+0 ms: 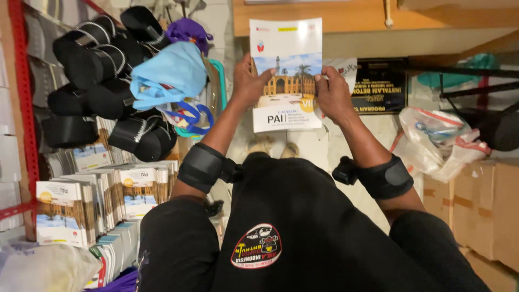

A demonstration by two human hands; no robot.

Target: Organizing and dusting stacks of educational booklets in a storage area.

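Two hands hold one book point(286, 75) up in the head view, and that book serves as the landmark for everything else. It is a thin softcover with a white upper part, a picture of a domed building and palm trees under blue sky in the middle, and a white lower band. The left hand point(250, 81) has its grip closed on the book's left edge, thumb laid across the cover. The right hand point(332, 94) has its grip closed on the right edge, thumb likewise on the cover. Both forearms wear black wrist straps point(203, 166) below the book.

Left of the book hangs a light blue cloth bag point(170, 73), and further left a cluster of black caps point(97, 81) on a red rack point(24, 92). Below and left of the book stand rows of similar softcover books point(97, 200), upright and packed together. Right of the book, just behind the right hand, a dark sign point(381, 86) leans on the wall. Further right lies a clear plastic bag point(440, 138) on brown cardboard boxes point(486, 211). Above the book runs a wooden shelf point(357, 16). Directly below it is the person's black shirt point(303, 216) with a round printed emblem
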